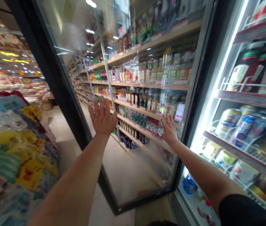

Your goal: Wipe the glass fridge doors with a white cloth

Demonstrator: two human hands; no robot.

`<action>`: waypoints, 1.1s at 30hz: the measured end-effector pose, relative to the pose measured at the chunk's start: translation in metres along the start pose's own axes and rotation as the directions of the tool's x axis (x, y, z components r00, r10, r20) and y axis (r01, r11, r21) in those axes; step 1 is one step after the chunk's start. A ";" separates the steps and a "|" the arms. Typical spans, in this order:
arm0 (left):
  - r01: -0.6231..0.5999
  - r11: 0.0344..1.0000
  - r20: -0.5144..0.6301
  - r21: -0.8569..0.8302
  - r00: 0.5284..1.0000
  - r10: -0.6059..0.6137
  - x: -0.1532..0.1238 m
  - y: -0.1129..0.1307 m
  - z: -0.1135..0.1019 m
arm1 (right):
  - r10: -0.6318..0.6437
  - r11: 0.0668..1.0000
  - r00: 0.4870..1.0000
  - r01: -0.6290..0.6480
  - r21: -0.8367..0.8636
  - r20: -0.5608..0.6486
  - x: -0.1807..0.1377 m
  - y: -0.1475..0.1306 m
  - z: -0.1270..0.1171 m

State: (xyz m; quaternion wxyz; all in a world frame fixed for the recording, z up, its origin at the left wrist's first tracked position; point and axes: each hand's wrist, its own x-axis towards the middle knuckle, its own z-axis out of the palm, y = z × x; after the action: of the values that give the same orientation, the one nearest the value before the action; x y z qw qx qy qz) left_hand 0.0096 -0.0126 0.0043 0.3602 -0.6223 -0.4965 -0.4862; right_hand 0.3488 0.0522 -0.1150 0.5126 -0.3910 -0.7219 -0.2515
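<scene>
The glass door (130, 185) stands open beside the lit cooler (252, 98); the left hand (103, 117) is spread, palm toward the pane, near the door's dark left edge; the right hand (170, 128) is by its right edge, beside a white label (179, 113); I cannot tell whether those fingers pinch anything; cans (246, 129) line the cooler's shelf.
</scene>
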 end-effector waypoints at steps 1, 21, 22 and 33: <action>-0.002 1.000 0.001 0.001 1.000 0.002 0.000 0.000 0.000 | 0.009 1.000 1.000 -0.009 -0.010 -0.008 0.010 0.004 -0.003; -0.040 0.999 -0.026 0.016 0.999 0.040 -0.001 -0.006 0.005 | 0.356 0.934 0.885 -0.330 0.137 -0.301 0.083 0.055 -0.020; -0.033 0.999 -0.021 0.002 0.999 0.033 -0.001 -0.005 0.004 | 0.350 0.936 0.888 -0.325 0.132 -0.299 0.077 0.053 -0.019; -0.040 0.999 -0.032 0.002 0.999 0.040 -0.002 -0.006 0.003 | 0.220 0.975 0.950 -0.207 0.082 -0.220 0.144 0.003 -0.030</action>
State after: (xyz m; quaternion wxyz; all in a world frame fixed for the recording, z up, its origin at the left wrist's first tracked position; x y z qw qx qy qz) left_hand 0.0046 -0.0092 0.0014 0.3783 -0.6239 -0.4786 -0.4884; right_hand 0.3434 0.0752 0.0301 0.6275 -0.4201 -0.6187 -0.2167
